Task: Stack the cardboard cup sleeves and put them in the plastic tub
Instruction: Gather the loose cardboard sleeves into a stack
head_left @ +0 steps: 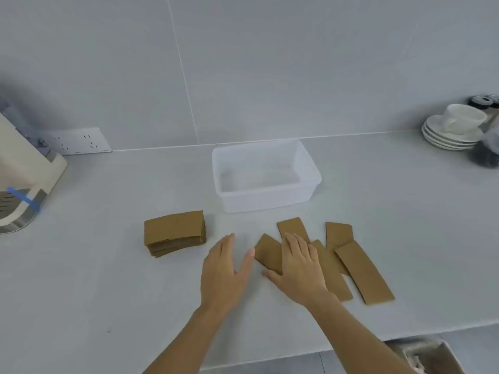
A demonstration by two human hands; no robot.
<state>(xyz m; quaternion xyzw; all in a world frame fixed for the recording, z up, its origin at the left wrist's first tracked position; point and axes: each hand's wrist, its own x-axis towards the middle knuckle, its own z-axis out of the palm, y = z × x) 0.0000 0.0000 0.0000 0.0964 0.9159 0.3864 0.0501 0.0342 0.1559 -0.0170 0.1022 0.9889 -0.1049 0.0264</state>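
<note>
Sleeves loose on the counter, plastic tub empty behind them.
A stack of sleeves sits left; the right hand lies flat, fingers spread, on loose sleeves, and the left hand hovers open, holding nothing.

A pale grey counter carries a clear tub at twelve o'clock, stacked sleeves at nine, loose sleeves at three.
</note>
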